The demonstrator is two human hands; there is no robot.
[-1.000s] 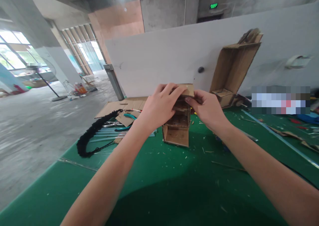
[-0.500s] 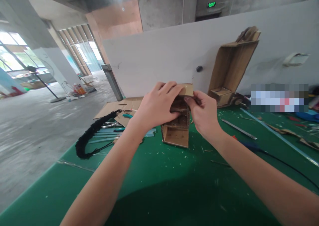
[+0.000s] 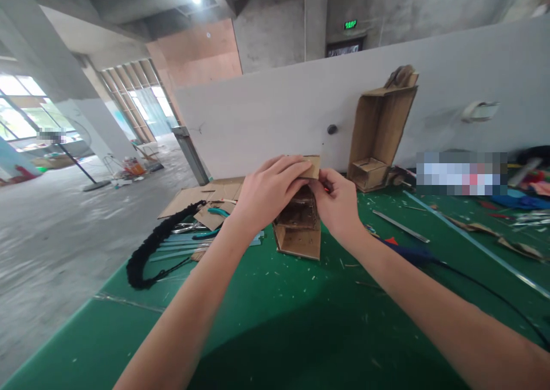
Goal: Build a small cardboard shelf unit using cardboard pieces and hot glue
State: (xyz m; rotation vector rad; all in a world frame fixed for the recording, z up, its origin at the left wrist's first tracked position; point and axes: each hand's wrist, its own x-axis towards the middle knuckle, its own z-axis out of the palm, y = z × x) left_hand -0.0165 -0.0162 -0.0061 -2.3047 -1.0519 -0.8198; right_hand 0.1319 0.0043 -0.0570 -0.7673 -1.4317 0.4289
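A small cardboard box (image 3: 301, 242) with stacked open compartments stands upright on the green table, its openings facing me. My left hand (image 3: 268, 189) is closed over its upper part, fingers across a cardboard strip (image 3: 315, 165) at the top and the thumb side lower down. Part of the top is hidden behind that hand. On the right edge, just under the strip, my right hand (image 3: 337, 204) pinches the box with thumb and fingers. A tiny red spot shows near those fingertips, too small to name.
Left of the box lie a black fuzzy cord (image 3: 148, 258), teal-handled pliers (image 3: 219, 212) and pale strips (image 3: 183, 247). Behind, a taller cardboard piece (image 3: 378, 126) leans near the white panel (image 3: 266, 109). A metal strip (image 3: 400, 225) and a blue tool with a cable (image 3: 415, 256) lie right.
The view has shifted, with the background sitting lower and the right-side things farther left. Both hands stay on the box; the right fingers have bent slightly more at its edge.
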